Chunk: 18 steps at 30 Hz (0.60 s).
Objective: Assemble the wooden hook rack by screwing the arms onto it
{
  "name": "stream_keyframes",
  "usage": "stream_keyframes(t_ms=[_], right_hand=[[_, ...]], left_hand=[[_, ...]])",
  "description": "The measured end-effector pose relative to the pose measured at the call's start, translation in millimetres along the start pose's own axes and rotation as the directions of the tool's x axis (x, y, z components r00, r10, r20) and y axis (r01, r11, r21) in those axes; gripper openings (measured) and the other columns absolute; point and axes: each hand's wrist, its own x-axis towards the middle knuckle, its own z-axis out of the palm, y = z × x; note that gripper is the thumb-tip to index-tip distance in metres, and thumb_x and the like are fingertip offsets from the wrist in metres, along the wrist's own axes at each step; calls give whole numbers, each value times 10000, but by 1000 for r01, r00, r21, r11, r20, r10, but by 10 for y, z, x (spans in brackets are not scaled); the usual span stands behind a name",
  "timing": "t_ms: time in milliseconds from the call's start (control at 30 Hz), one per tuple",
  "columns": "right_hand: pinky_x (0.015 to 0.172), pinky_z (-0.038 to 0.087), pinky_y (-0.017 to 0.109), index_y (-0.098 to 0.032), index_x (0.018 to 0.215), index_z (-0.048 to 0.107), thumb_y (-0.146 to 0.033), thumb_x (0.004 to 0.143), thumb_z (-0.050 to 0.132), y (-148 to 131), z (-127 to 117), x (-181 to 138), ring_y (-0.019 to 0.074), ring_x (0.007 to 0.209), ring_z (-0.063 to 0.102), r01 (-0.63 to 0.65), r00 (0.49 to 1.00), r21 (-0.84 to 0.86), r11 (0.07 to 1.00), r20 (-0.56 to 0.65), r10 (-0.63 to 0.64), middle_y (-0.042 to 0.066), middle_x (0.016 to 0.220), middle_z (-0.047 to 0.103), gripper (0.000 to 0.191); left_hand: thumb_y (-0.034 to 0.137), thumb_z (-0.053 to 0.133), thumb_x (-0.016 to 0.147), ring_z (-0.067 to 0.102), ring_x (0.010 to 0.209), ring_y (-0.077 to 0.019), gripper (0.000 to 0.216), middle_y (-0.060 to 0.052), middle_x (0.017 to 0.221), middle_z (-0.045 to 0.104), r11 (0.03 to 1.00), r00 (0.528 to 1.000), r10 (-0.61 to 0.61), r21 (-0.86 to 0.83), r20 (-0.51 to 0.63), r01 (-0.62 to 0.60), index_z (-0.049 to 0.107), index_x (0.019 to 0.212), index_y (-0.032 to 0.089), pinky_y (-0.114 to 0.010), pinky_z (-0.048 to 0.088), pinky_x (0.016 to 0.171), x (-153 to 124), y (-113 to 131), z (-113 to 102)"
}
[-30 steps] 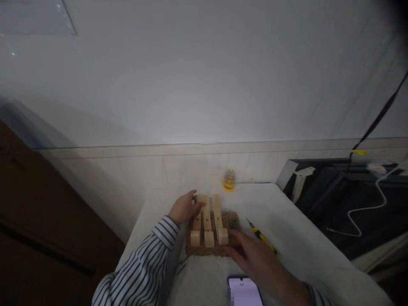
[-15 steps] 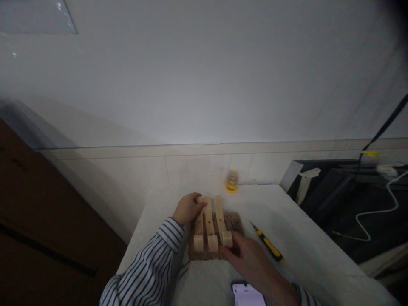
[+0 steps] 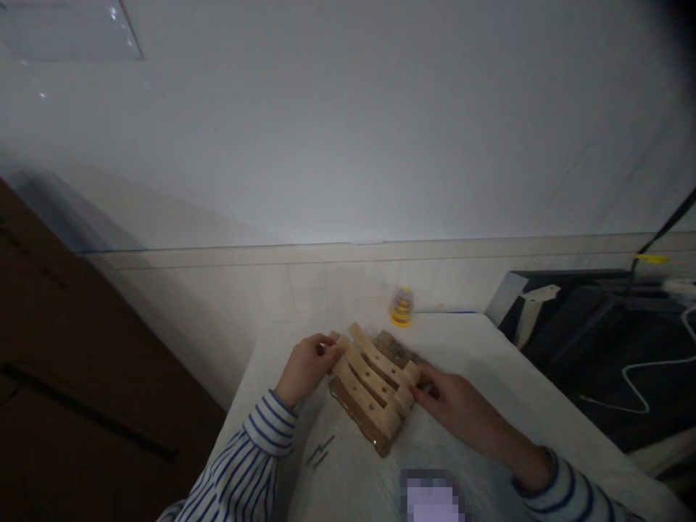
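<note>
Three pale wooden slats [image 3: 370, 374], curved and drilled with holes, lie side by side at a slant on a brown flat pad [image 3: 356, 415]. Each one thickens into a block at its near right end. My left hand [image 3: 307, 366] pinches the far left ends of the slats between thumb and fingers. At the opposite end, my right hand [image 3: 451, 402] has its thumb and fingers closed on the end blocks. A few thin dark metal pieces, which look like screws [image 3: 320, 452], lie to the left of the pad.
A small clear bottle with a yellow base [image 3: 402, 307] stands at the table's back edge by the wall. A phone [image 3: 433, 500] lies at the front, its screen blurred. Dark panels and a white cable [image 3: 636, 384] are beyond the white table's [image 3: 505, 377] right edge.
The slats and the pad have turned from pointing straight away to a slant, far ends leftward. My right hand has moved up and right. The yellow-black screwdriver no longer shows.
</note>
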Motion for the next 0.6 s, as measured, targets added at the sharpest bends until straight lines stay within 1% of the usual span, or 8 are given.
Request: stream_keyframes(t_ms=[67,133,200,267,367,467,600], right_hand=[[721,504,361,-221,992,652,-334,874,481,49,-62,40,242,804,664,35,999,18,999,30,-36,58,879,722,236],[742,503,364,-220,984,655,-334,881,478,90,-118,92,243,839,655,83,994,52,995,69,-86,62,910,719,235],[733,507,360,-206,1027,649,-328,890,467,133,-157,161,236,833,649,113,988,88,990,100,-121,68,921,714,259],[725,512,352,-199,1081,636,-322,894,461,181,-176,245,227,839,643,133,977,138,982,148,-153,66,952,708,284],[704,519,335,-189,1091,637,-297,890,460,253,-175,380,204,804,636,127,962,180,975,218,-165,59,942,702,289],[699,524,324,-186,1135,622,-241,861,468,309,-160,491,193,819,630,119,943,236,964,276,-184,54,980,690,320],[706,526,329,-170,1115,636,-229,833,477,348,-129,566,194,833,625,106,933,298,949,301,-199,57,983,690,329]], left_hand=[[434,583,807,611,522,-155,341,-38,591,664,997,999,-35,-62,38,38,648,911,115,-224,423,474,-57,-22,-7],[443,584,811,591,487,-141,393,-23,563,645,989,993,-74,-125,92,85,638,988,96,-214,420,449,-117,-27,-18],[443,596,808,586,469,-133,453,-14,548,635,976,985,-106,-176,139,130,619,1064,71,-209,430,440,-177,-25,-30],[446,610,801,598,472,-133,485,-20,564,645,966,979,-116,-209,166,150,614,1095,61,-206,439,436,-230,-26,-36],[456,618,797,617,490,-135,467,-40,617,671,960,976,-109,-234,189,153,632,1065,74,-205,455,440,-286,-46,-26],[457,600,810,613,481,-130,436,-48,637,674,959,969,-126,-225,212,174,634,1031,82,-203,459,433,-315,-70,9],[470,567,825,612,470,-126,404,-62,668,671,959,966,-147,-208,214,192,611,957,91,-191,437,402,-329,-78,70]])
